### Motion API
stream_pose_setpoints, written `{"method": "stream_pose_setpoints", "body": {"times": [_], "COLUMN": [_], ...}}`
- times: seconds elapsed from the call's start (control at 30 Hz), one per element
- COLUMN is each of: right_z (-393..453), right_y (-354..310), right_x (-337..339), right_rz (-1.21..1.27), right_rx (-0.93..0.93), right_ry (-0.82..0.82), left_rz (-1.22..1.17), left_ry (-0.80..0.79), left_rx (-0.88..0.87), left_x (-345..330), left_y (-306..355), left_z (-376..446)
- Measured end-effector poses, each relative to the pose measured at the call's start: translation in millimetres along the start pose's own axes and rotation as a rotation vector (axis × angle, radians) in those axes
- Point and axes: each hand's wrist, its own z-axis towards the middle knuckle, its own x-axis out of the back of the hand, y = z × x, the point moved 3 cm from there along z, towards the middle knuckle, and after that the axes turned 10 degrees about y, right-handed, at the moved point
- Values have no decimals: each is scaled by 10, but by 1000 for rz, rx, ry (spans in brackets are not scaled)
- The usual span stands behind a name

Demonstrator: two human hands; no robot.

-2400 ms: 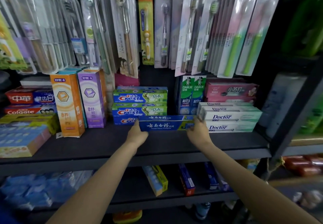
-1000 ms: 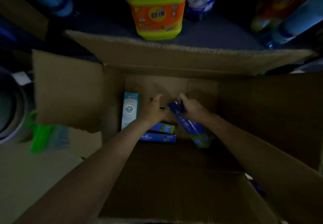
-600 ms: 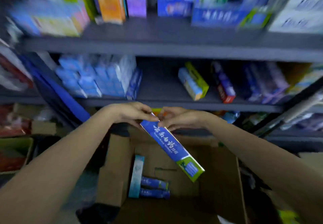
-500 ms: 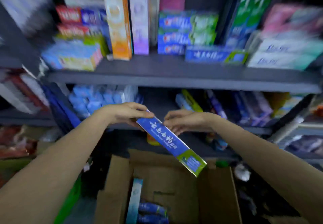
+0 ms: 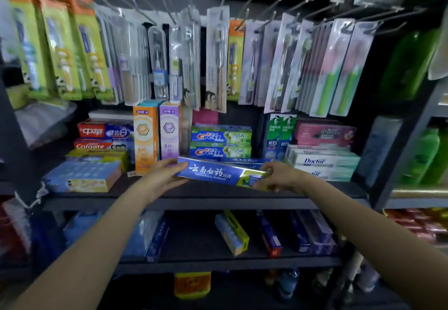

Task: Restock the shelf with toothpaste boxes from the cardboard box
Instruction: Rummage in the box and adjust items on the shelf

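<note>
The dark shelf (image 5: pixel 206 198) holds many toothpaste boxes, with toothbrush packs (image 5: pixel 218 60) hanging above. A long blue toothpaste box (image 5: pixel 218 173) is held just over the shelf, in front of the Crest boxes (image 5: pixel 220 143). The left hand (image 5: pixel 161 176) fingers grasp its left end. The right hand (image 5: pixel 276 176) fingers grasp its green right end.

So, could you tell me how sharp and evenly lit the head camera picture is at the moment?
Head view: the held blue toothpaste box is sharp, its lettering readable, with glare along its top edge; the left hand and right hand are crisp; wide-angle distortion bows the toothbrush packs outward; the lower shelf is dim and soft.
</note>
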Motion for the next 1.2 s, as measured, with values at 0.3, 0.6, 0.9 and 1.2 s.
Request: {"method": "stream_pose_setpoints", "body": {"times": [0.3, 0.6, 0.9, 1.2], "right_z": [637, 1112, 1241, 1070], "right_y": [138, 293, 348, 286], "right_x": [658, 922, 791, 681], "right_rz": [-323, -583, -894, -906], "right_rx": [122, 115, 238, 320], "right_ry": [275, 304, 345, 401], "left_rz": [4, 350, 538, 540], "left_ry": [146, 329, 279, 381], "left_rx": [-96, -204, -236, -347], "left_x": [-769, -1258, -1348, -1277], "left_y": [-189, -325, -419, -508], "left_z": [543, 882, 943, 875]}}
